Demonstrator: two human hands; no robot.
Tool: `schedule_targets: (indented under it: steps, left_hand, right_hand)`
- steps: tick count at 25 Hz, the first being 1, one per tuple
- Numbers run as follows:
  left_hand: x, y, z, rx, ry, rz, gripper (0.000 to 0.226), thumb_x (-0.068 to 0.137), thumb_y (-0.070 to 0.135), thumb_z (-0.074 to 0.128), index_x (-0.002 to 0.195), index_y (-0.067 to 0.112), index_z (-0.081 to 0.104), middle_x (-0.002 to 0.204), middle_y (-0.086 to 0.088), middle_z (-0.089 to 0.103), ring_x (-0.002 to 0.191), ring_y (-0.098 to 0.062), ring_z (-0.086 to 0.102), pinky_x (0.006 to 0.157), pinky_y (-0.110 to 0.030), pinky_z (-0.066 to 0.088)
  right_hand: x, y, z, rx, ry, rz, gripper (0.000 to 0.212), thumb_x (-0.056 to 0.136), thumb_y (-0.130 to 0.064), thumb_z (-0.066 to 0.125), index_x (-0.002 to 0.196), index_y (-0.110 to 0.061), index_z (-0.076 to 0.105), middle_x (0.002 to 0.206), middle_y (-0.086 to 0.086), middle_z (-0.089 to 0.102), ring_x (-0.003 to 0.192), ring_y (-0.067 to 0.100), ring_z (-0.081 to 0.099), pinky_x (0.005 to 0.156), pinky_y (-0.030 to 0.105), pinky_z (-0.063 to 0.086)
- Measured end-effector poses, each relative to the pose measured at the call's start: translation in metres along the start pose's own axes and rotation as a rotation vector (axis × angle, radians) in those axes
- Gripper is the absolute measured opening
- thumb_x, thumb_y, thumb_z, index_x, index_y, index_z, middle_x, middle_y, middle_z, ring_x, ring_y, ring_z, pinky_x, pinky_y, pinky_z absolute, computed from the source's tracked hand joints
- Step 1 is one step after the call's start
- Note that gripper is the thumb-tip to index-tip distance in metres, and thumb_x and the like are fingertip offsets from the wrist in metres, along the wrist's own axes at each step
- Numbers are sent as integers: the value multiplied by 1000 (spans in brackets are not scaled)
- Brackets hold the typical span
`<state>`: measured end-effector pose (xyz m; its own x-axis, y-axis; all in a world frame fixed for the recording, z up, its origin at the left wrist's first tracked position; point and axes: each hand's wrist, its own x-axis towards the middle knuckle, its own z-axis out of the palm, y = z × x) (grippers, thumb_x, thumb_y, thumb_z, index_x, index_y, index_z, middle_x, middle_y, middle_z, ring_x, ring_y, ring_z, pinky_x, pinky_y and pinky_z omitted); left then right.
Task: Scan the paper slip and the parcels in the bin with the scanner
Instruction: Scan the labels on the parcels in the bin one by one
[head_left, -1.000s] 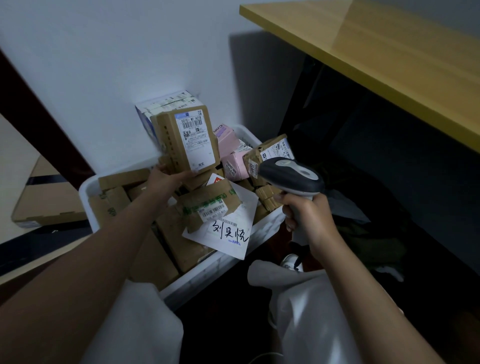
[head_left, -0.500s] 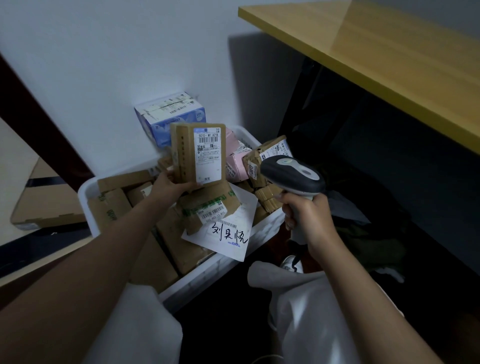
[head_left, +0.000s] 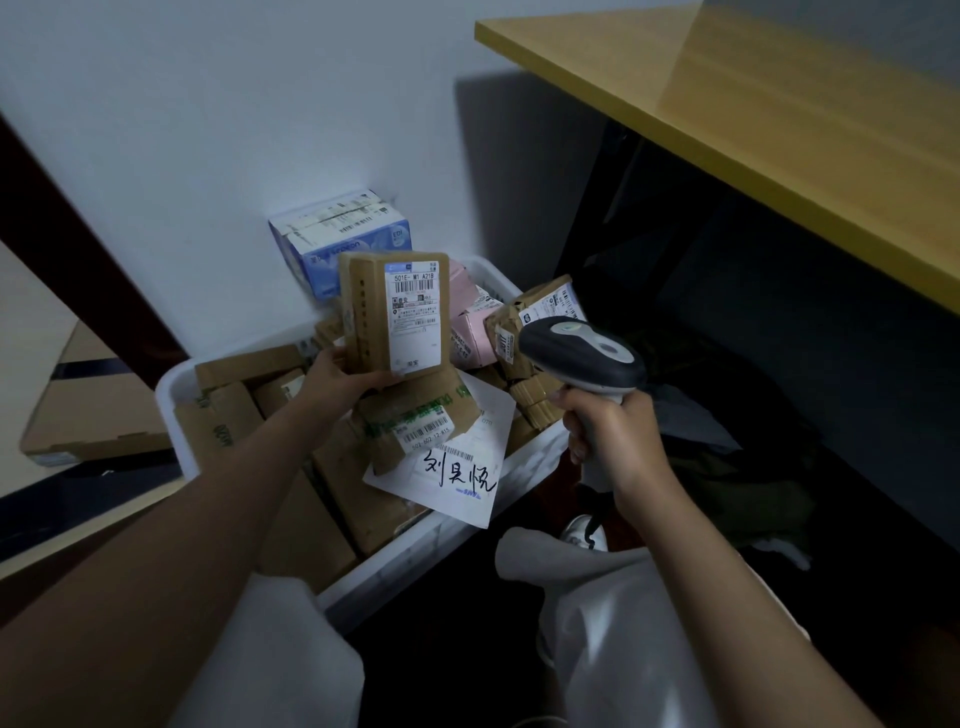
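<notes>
My left hand (head_left: 337, 376) holds a brown cardboard parcel (head_left: 395, 312) upright above the white bin (head_left: 171, 400), its white barcode label facing me. My right hand (head_left: 608, 436) grips the handle of a grey and black scanner (head_left: 582, 353), whose head sits just right of the held parcel and points left toward it. A white paper slip (head_left: 447, 478) with a barcode and black handwriting lies over the bin's near rim, partly under a taped brown parcel (head_left: 421, 421). Several other brown parcels fill the bin.
A blue and white box (head_left: 343, 239) stands against the wall behind the bin, beside pink parcels (head_left: 467, 317). A yellow tabletop (head_left: 753, 124) overhangs at the upper right, dark clutter beneath it. A flat carton (head_left: 93, 415) lies left. My knees show below.
My left hand has swung the brown parcel down and right, from in front of the blue box to beside the scanner, and stood it upright. The scanner hand has barely moved.
</notes>
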<state>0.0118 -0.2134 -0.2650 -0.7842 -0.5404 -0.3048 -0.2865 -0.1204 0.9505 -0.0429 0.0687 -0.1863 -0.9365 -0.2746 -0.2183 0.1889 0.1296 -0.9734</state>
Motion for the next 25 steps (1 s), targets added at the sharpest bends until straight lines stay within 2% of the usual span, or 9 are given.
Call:
schedule_targets:
  steps: [4, 5, 8, 10, 13, 17, 22, 25]
  left_hand:
    - [-1, 0, 1, -8, 17, 0, 49, 75, -1, 77, 117, 14, 57, 92, 9, 64, 83, -2, 61, 74, -18, 51]
    - [-1, 0, 1, -5, 14, 0, 49, 75, -1, 77, 117, 14, 57, 93, 9, 64, 83, -3, 62, 78, -21, 52]
    - [2, -3, -1, -18, 18, -17, 60, 73, 1, 79, 127, 9, 54, 108, -1, 65, 95, -15, 63, 88, -28, 48]
    - [4, -5, -2, -25, 31, -29, 71, 71, 4, 82, 134, 5, 48, 120, -5, 61, 105, -20, 60, 90, -29, 47]
    - [6, -8, -4, -26, 37, -39, 81, 69, 8, 84, 139, 4, 42, 128, -6, 60, 109, -21, 59, 89, -29, 47]
    - [7, -9, -4, -19, 15, -30, 73, 72, 4, 81, 136, 3, 47, 129, -9, 62, 105, -19, 60, 85, -26, 47]
    - [9, -9, -6, -3, 4, -35, 69, 70, 7, 83, 132, 2, 52, 126, -4, 64, 104, -16, 63, 77, -21, 49]
    - [7, -7, -5, 1, 8, -31, 53, 73, 3, 80, 120, 9, 56, 106, 2, 68, 88, -4, 63, 68, -12, 51]
  right_hand:
    - [1, -1, -3, 29, 13, -17, 17, 81, -6, 69, 70, -1, 57, 57, 14, 39, 45, 21, 35, 48, 33, 31]
    - [1, -1, -4, 32, 12, -21, 18, 80, -6, 70, 70, -1, 57, 56, 14, 39, 45, 21, 35, 48, 32, 32]
    - [2, 0, -6, 29, 13, -15, 20, 80, -8, 71, 67, -2, 57, 56, 13, 42, 45, 20, 37, 49, 33, 34]
    - [3, 1, -7, 30, 19, -23, 22, 80, -9, 70, 64, -3, 56, 56, 13, 43, 45, 20, 38, 49, 34, 35]
    - [3, 1, -8, 25, 18, -40, 23, 81, -9, 69, 64, -3, 55, 57, 14, 42, 45, 20, 38, 50, 34, 34]
    - [3, 0, -8, 27, 18, -39, 22, 82, -8, 67, 65, -4, 54, 57, 14, 40, 46, 20, 36, 51, 33, 33]
    - [4, 1, -9, 31, 23, -43, 26, 82, -8, 70, 61, -4, 54, 56, 13, 42, 45, 21, 38, 49, 34, 34]
    - [5, 2, -9, 36, 18, -34, 22, 81, -9, 70, 66, -2, 56, 57, 14, 42, 46, 21, 37, 49, 34, 34]
